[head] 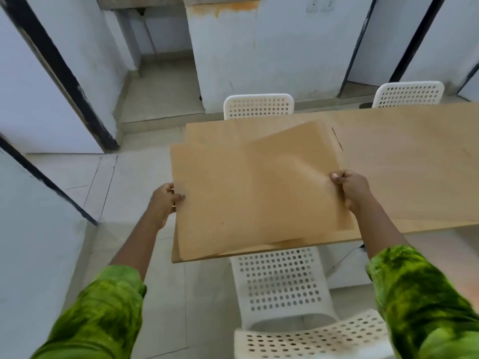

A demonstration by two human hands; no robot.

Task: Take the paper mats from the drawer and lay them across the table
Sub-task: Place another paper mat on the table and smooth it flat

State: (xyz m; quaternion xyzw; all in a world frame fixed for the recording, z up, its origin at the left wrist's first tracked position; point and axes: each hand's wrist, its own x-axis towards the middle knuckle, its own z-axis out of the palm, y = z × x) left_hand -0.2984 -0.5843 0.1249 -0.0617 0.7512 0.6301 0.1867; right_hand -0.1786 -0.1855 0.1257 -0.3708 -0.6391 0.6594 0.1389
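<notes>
I hold a stack of brown paper mats [233,203] over the left end of the wooden table [404,167]. My left hand [164,200] grips the stack's left edge, past the table's end. My right hand [350,190] pinches the right edge of the top mat [293,156], which is lifted and skewed away from the sheets below. The mats are nearly the same colour as the table. No drawer is in view.
A white perforated chair [282,283] stands tucked at the table's near side, below my arms. Two more white chairs [259,106] [408,94] stand at the far side. White walls with dark door frames surround the tiled floor.
</notes>
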